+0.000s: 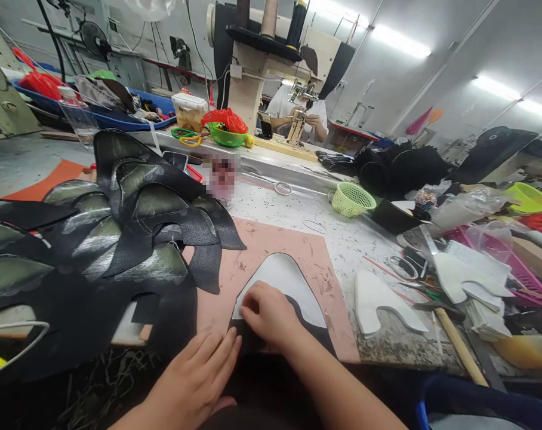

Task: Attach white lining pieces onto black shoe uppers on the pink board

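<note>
A black shoe-upper piece (321, 338) lies on the pinkish mat, with a white lining piece (282, 270) covering its rounded tip. My right hand (271, 313) rests on the white lining near its left edge, with fingers curled and pinched together. What is between those fingertips, if anything, is hidden. Lower left, my left hand (199, 367) lies over the near edge of the black piece, fingers stretched out side by side and thumb apart below. Several black upper pieces (163, 263) with greenish, whitish-smeared linings are heaped to the left.
Right of the mat (342, 316) are white cut pieces (381, 301), a wooden-handled hammer (461, 346) and scissors. Behind stand a pale green basket (352, 200), a green bowl (228, 134) and a sewing machine (248, 71). Another person (280, 107) sits beyond it.
</note>
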`<control>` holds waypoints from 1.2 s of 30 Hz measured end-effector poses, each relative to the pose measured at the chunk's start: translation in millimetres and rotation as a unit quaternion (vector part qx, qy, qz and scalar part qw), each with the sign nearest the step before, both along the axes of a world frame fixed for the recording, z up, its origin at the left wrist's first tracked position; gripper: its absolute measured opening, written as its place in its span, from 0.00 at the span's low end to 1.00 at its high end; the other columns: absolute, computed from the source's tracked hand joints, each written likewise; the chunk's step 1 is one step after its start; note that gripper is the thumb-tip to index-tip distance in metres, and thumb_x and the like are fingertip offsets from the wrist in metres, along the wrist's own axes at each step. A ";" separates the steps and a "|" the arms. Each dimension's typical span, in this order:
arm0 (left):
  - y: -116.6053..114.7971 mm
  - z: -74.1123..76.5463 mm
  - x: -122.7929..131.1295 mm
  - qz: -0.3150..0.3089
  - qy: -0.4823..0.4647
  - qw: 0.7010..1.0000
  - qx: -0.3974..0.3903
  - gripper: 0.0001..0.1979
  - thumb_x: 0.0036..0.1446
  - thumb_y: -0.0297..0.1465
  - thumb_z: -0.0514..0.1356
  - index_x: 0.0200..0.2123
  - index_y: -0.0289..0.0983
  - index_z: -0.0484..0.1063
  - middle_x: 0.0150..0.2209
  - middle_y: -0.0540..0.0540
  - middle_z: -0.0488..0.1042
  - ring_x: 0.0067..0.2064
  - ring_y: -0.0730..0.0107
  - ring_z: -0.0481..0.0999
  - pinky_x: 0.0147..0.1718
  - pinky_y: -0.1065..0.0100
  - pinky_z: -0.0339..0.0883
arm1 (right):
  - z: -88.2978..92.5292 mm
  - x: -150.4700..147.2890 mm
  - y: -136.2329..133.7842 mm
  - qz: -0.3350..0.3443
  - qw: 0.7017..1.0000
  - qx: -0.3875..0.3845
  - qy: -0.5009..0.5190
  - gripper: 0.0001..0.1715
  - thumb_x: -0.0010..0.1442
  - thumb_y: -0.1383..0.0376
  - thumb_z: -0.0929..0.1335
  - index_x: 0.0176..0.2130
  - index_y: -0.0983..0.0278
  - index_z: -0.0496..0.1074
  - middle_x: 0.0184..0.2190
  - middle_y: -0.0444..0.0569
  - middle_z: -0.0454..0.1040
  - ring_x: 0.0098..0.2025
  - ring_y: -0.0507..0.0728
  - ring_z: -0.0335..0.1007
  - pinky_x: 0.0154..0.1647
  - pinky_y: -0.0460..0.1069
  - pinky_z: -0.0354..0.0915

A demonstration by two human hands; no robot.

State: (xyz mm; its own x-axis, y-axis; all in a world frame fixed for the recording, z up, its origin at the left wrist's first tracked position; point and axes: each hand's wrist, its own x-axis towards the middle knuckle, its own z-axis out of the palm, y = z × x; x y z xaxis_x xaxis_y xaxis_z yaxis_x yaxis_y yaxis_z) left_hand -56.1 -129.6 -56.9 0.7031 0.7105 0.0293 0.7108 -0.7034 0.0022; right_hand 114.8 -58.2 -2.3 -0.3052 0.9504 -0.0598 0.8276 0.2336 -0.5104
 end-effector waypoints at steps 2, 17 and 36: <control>-0.4 -2.9 -2.2 -0.009 -0.010 1.000 0.018 0.30 0.53 0.43 0.55 0.57 0.38 0.57 0.54 0.40 0.65 0.54 0.54 0.64 0.54 0.57 0.53 | -0.6 -2.0 -6.8 0.022 0.999 0.038 -0.016 0.02 0.51 0.64 0.65 0.28 0.60 0.69 0.31 0.43 0.70 0.32 0.52 0.65 0.28 0.45 0.56; 28.2 11.8 6.7 -0.084 -0.127 0.985 0.083 0.33 0.41 0.59 0.54 0.35 0.35 0.69 0.41 0.39 0.71 0.49 0.53 0.66 0.47 0.59 0.58 | -8.4 31.4 49.7 -0.271 0.875 -0.159 0.367 0.11 0.56 0.61 0.58 0.25 0.62 0.58 0.18 0.43 0.67 0.20 0.52 0.65 0.22 0.46 0.62; 142.3 33.7 113.1 0.071 -0.162 0.983 -0.058 0.11 0.55 0.30 0.52 0.41 0.33 0.65 0.44 0.40 0.68 0.48 0.61 0.65 0.48 0.61 0.58 | -21.7 85.0 46.2 -0.190 0.948 0.200 -0.159 0.10 0.52 0.73 0.61 0.27 0.65 0.70 0.37 0.55 0.70 0.35 0.58 0.67 0.35 0.52 0.62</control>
State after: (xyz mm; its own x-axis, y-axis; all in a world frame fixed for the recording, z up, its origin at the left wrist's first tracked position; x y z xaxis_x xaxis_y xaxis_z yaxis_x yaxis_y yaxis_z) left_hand 57.0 12.7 -23.3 0.5632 0.8129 0.1483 0.7510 -0.5784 0.3186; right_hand 199.8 -12.0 -24.0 0.0357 0.9540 0.2976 0.9880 0.0112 -0.1544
